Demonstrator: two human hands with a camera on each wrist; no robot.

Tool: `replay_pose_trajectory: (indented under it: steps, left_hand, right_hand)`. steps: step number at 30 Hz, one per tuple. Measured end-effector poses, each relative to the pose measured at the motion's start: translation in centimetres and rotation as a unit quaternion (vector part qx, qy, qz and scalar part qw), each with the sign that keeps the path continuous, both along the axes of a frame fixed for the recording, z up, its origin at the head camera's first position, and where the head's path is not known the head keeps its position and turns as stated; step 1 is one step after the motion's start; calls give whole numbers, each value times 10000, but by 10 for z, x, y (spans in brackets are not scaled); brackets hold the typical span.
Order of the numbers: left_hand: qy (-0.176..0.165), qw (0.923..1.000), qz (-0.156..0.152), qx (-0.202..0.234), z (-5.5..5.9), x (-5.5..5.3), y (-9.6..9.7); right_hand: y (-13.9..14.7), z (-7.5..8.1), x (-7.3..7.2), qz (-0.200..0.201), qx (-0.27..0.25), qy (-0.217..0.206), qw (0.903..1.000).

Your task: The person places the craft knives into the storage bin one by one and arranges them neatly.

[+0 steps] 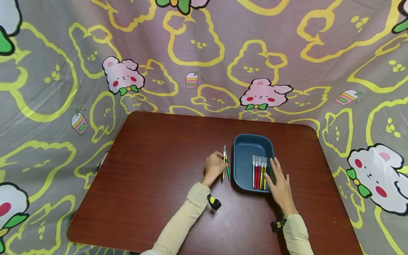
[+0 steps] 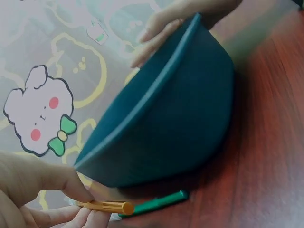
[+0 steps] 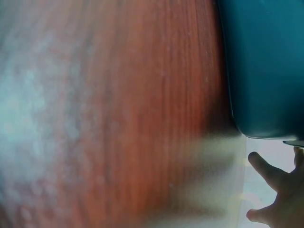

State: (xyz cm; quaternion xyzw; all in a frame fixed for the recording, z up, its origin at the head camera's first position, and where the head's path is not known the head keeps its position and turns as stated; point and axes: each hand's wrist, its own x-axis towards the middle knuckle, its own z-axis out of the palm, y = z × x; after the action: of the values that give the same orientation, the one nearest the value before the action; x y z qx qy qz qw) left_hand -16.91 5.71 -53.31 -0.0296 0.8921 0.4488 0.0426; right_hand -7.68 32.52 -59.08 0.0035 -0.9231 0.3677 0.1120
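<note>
My left hand (image 1: 214, 166) pinches a slim yellow craft knife (image 2: 107, 206) with a pale cap, just left of a dark blue plastic bin (image 1: 243, 161). A green craft knife (image 1: 228, 173) lies on the table beside the yellow one, between that hand and the bin. In the bin's near right part, several capped craft knives (image 1: 259, 173) with silver, red and yellow handles lie side by side. Fingers spread, my right hand (image 1: 280, 187) rests at the bin's right rim; the right wrist view shows it only partly.
Under everything is a brown wooden table (image 1: 159, 152) with rounded corners. Hanging cloth (image 1: 204, 102) with cartoon rabbits encloses its back and sides. A black strap with a small device sits on each wrist.
</note>
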Motion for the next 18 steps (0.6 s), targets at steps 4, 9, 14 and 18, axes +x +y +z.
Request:
replay_pose_trajectory:
  steps: [4, 9, 14, 18]
  left_hand:
    - [-106, 9999, -48, 16, 10, 0, 3]
    - [-231, 9995, -138, 194, 19, -1, 7]
    - [-155, 9994, -251, 151, 21, -3, 13]
    - [-81, 9993, -337, 118, 24, -3, 18]
  right_hand:
    - [1, -1, 0, 2, 0, -29, 10000]
    - [0, -2, 0, -36, 7, -54, 10000]
    - [-1, -2, 0, -46, 7, -39, 10000]
    - [-2, -1, -1, -56, -9, -39, 10000]
